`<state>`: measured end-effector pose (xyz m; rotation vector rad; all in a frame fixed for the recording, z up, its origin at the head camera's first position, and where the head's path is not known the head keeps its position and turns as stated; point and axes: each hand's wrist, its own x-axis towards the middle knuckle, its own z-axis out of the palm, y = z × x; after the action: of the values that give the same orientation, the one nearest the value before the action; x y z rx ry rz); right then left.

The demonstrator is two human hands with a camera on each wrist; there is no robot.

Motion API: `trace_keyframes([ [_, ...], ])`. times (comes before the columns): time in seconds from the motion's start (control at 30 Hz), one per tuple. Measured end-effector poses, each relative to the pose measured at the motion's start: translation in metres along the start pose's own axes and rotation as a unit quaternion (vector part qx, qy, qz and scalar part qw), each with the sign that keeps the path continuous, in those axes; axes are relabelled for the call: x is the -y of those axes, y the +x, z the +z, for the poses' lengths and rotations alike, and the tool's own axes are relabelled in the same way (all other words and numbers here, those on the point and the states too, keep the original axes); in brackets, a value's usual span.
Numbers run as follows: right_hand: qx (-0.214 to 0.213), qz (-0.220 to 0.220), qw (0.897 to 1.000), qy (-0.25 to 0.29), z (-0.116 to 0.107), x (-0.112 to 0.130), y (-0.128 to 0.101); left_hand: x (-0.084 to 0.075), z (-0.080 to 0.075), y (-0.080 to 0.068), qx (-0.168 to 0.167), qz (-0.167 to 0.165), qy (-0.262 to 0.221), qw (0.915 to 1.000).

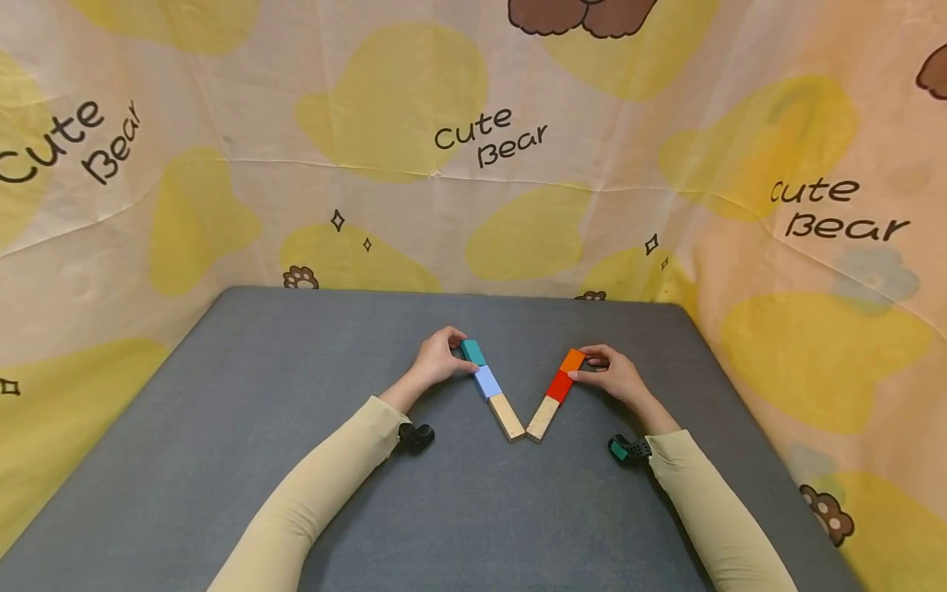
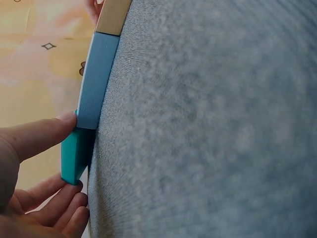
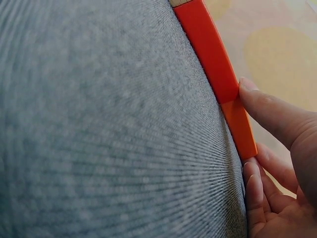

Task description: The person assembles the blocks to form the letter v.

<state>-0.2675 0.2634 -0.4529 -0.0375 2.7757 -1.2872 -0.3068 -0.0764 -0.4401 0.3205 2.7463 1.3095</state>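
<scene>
On the grey table, wooden blocks form a V with its point toward me. The left row runs from a teal block (image 1: 473, 352) through a light blue block (image 1: 487, 382) to a plain wood block (image 1: 506, 418). In the right row are an orange block (image 1: 572, 360), a red block (image 1: 559, 386) and another plain wood block (image 1: 543, 418). My left hand (image 1: 438, 358) pinches the teal block, thumb at its seam with the blue one and fingers at its far end. Likewise my right hand (image 1: 611, 372) holds the orange block, thumb at the red seam, fingertips at the outer end.
The grey table (image 1: 355, 329) is bounded at the back and sides by a yellow patterned cloth (image 1: 414, 99). Black straps sit at both wrists, below the cream sleeves (image 1: 318, 493).
</scene>
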Motion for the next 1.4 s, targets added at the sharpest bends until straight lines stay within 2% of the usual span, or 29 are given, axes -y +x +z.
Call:
trace_keyframes([
  [0.7,0.001,-0.005,1.000,-0.003,-0.0002,-0.0026,0.0013,0.0023,-0.0002,0.0005,0.002,0.013,0.009,0.9999],
  [0.93,0.000,-0.010,1.000,0.001,0.0000,-0.0016,0.0016,0.0038,-0.0004,-0.0002,0.011,0.003,0.009,0.9999],
  [1.4,-0.002,-0.008,1.000,-0.005,0.0005,-0.0004,0.0008,0.0042,-0.0020,-0.0005,0.014,0.006,0.021,0.9997],
])
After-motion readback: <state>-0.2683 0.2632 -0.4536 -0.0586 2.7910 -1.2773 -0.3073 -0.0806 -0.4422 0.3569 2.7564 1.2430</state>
